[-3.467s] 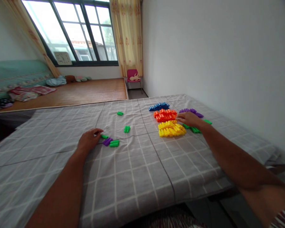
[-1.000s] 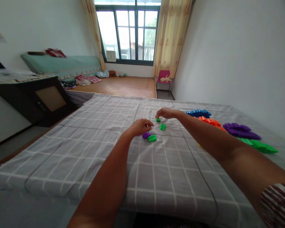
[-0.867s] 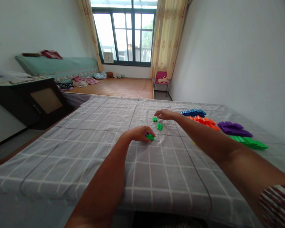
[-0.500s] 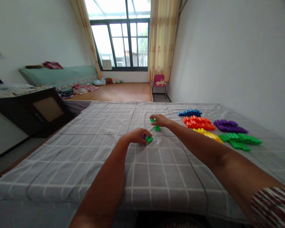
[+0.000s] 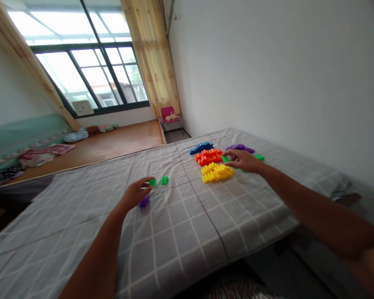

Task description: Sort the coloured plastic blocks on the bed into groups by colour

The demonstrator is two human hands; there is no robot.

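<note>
My left hand (image 5: 139, 192) is over the checked cloth, its thumb and index finger closed round a small green plastic block (image 5: 153, 182). A second green block (image 5: 164, 180) lies just right of those fingertips. Below the left hand, a purple block (image 5: 143, 202) rests on the cloth. My right hand (image 5: 244, 161) is at the green pile (image 5: 259, 157), which it partly covers. Green shows between its thumb and index finger, seemingly a block in a pinch. The yellow block pile (image 5: 216, 172) is close below and left of those fingers.
Orange blocks (image 5: 208, 157), blue blocks (image 5: 201, 147) and purple blocks (image 5: 240, 147) lie in piles towards the far right of the cloth-covered table (image 5: 180, 232). A white wall (image 5: 268, 74) runs along the right. Beyond the table are a mat-covered bed (image 5: 127, 139) and a pink chair (image 5: 168, 114).
The view has turned right. My right hand has gone from the green blocks in the middle to the green pile. My left hand stays by the small blocks, and the purple block now lies uncovered.
</note>
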